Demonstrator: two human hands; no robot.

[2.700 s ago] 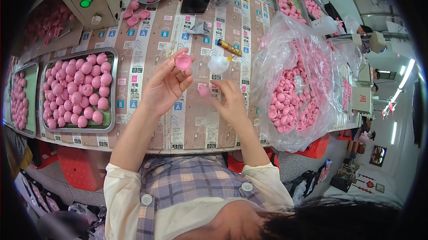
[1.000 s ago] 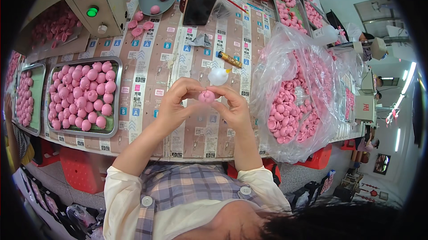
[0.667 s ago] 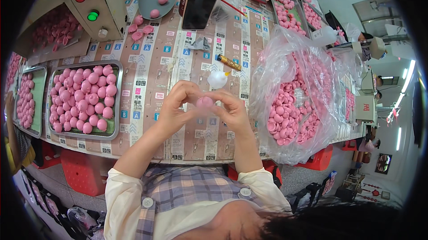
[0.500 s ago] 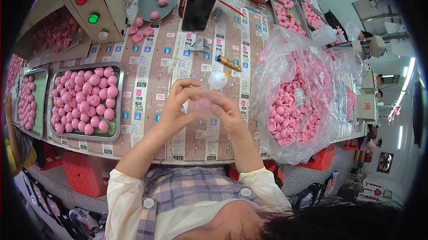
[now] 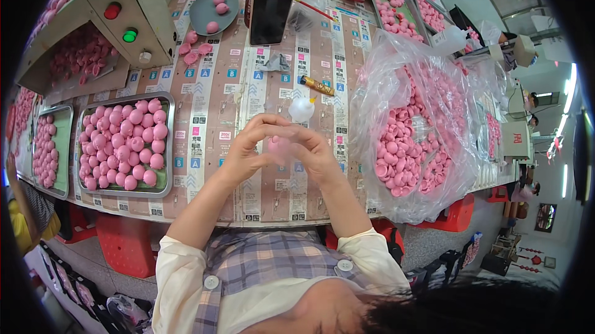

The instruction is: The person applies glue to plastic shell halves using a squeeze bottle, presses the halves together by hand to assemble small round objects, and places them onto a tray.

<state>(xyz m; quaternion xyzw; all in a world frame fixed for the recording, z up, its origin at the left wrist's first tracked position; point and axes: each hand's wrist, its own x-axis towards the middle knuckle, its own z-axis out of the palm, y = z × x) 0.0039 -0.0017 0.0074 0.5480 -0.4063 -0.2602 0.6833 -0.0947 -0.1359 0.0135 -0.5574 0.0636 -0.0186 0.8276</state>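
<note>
My left hand (image 5: 253, 148) and my right hand (image 5: 315, 155) meet over the middle of the table, fingers curled toward each other. Between their fingertips they grip a small pink plastic ball (image 5: 280, 146), slightly blurred. Whether its halves are fully joined cannot be made out. Just beyond my fingers stands a small white bottle (image 5: 302, 109) with a yellow nozzle. A brown and gold tube (image 5: 317, 86) lies behind it. On the left, a metal tray (image 5: 168, 148) holds many pink balls. To the right lies a clear plastic bag (image 5: 365, 117) full of loose pink half shells.
A dark phone (image 5: 271, 16) leans at the back centre. A grey plate (image 5: 199, 17) with pink balls and a crumpled grey cloth (image 5: 276, 63) lie nearby. The beige machine (image 5: 99, 17) occupies the back left. Red stools (image 5: 126, 250) stand below the table edge.
Both hands stay together around the pink ball, with only small finger motion. The whole view has shifted slightly; the things on the table keep their places.
</note>
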